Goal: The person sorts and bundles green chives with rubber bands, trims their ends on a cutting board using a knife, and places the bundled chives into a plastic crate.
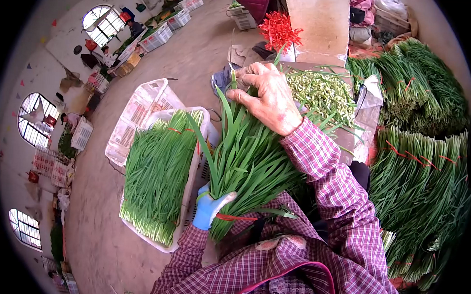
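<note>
My left hand (pixel 211 206), in a blue and white glove, is closed around the lower part of a loose bunch of garlic chives (pixel 255 163) in front of my lap. A red tie (pixel 235 217) hangs by that hand. My right hand (pixel 271 96), bare, is at the far end of the bunch. Its thumb and fingertips pinch a pale chive stalk (pixel 234 77) that sticks up above the others. To the left, a white plastic crate (pixel 191 187) holds tied garlic chives (pixel 159 175) laid in rows.
Trimmed chive scraps (pixel 320 93) lie heaped on a low surface at right. Red ties (pixel 279 32) hang in a bunch beyond my right hand. Stacked chive bundles (pixel 421 184) fill the right side. Another crate (pixel 143 107) stands behind the full one. People work among crates (pixel 156 38) along the far wall.
</note>
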The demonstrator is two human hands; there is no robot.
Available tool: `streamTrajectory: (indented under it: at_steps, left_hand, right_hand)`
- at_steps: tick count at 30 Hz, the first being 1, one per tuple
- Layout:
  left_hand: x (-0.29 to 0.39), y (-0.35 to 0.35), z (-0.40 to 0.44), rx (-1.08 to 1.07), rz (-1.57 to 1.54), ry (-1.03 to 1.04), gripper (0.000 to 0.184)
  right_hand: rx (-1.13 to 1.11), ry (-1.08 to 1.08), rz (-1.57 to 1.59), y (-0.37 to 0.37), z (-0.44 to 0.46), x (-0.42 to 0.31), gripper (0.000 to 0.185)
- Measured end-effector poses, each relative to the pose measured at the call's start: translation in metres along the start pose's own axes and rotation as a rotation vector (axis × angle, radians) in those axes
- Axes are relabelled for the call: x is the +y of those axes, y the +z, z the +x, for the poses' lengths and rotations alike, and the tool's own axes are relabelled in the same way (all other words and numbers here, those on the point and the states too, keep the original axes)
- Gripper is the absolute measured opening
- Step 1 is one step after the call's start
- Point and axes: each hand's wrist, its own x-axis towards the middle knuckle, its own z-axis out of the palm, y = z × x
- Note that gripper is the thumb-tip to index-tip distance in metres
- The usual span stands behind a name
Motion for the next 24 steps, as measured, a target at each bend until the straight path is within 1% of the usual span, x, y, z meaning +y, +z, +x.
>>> streamTrajectory:
  at_steps: [1,2,3,5,6,7,8,9,11,13,14,15,18,19,22,24]
  left_hand:
    - [0.000,0.000,0.000,0.000,0.001,0.000,0.029]
    - [-0.001,0.000,0.001,0.000,-0.023,-0.009,0.029]
    - [-0.002,0.001,0.002,-0.001,-0.047,-0.020,0.028]
    - [-0.004,0.000,0.006,-0.012,-0.012,-0.021,0.029]
    - [-0.005,0.000,0.008,-0.017,0.023,-0.017,0.029]
    - [-0.004,0.001,0.007,-0.016,0.019,-0.019,0.029]
    - [-0.001,0.003,0.005,-0.008,0.000,-0.015,0.030]
    - [0.000,0.003,0.005,0.000,-0.019,-0.010,0.030]
    - [-0.005,0.001,0.009,0.008,-0.037,-0.012,0.031]
    - [-0.009,0.000,0.009,0.012,-0.055,-0.017,0.032]
    - [-0.010,0.000,0.009,0.016,-0.056,-0.022,0.033]
    - [-0.011,0.001,0.010,0.020,-0.058,-0.024,0.034]
    - [-0.005,0.004,0.010,0.012,0.013,-0.015,0.033]
    - [-0.006,0.004,0.010,0.010,0.013,-0.015,0.033]
    - [-0.008,0.003,0.010,-0.017,0.057,0.039,0.033]
    - [-0.009,0.004,0.010,-0.003,0.047,0.021,0.033]
  right_hand:
    - [0.022,-0.008,0.077,0.003,0.000,0.001,0.038]
    - [0.090,-0.025,0.092,0.006,-0.001,0.001,0.029]
    - [0.090,-0.023,0.090,0.011,-0.002,0.003,0.029]
    - [0.285,0.112,0.424,0.022,0.000,0.015,0.021]
    - [0.332,0.258,0.722,0.014,0.006,0.025,0.018]
    - [0.405,0.434,0.905,-0.012,0.012,0.018,0.022]
    - [0.515,0.425,0.898,-0.027,0.016,0.020,0.026]
    - [0.558,0.415,0.866,-0.037,0.017,0.026,0.029]
    - [0.401,0.457,0.920,-0.056,0.004,0.029,0.033]
    - [0.322,0.464,0.884,-0.057,-0.013,0.025,0.035]
    - [0.279,0.450,0.809,-0.056,-0.023,0.020,0.031]
    - [0.267,0.370,0.801,-0.050,-0.029,0.018,0.024]
    - [0.236,0.334,0.777,-0.043,-0.038,0.012,0.018]
    - [0.161,0.372,0.743,-0.044,-0.037,0.012,0.018]
    - [0.053,0.290,0.712,-0.041,-0.031,0.009,0.021]
    - [0.009,0.225,0.550,-0.038,-0.027,0.009,0.022]
